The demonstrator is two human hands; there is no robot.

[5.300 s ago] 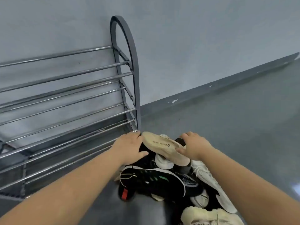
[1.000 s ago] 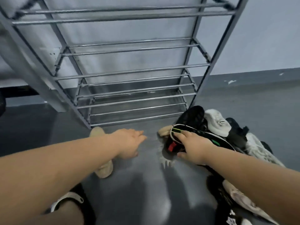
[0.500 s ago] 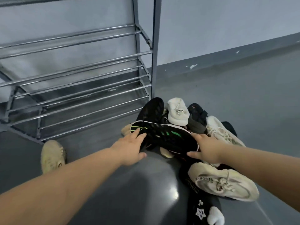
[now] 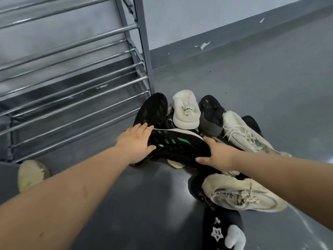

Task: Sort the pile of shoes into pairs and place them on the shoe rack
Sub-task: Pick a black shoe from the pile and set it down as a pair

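Rack [image 4: 75, 82]: bare, no pairs placed.
Pile [image 4: 207, 123]: right of rack, unsorted.
Black shoe [image 4: 180, 147]: gripped by left hand [image 4: 137, 145] and right hand [image 4: 218, 156].

Two bare forearms, no sleeves, watch or rings visible. Left hand [image 4: 137, 143] and right hand [image 4: 219, 156] have short nails. Nothing else is worn on them.

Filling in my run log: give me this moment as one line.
step: picking from pile | left hand: holds black shoe toe end | right hand: holds its other end | beige shoe: on floor, apart | rack: no shoes seen
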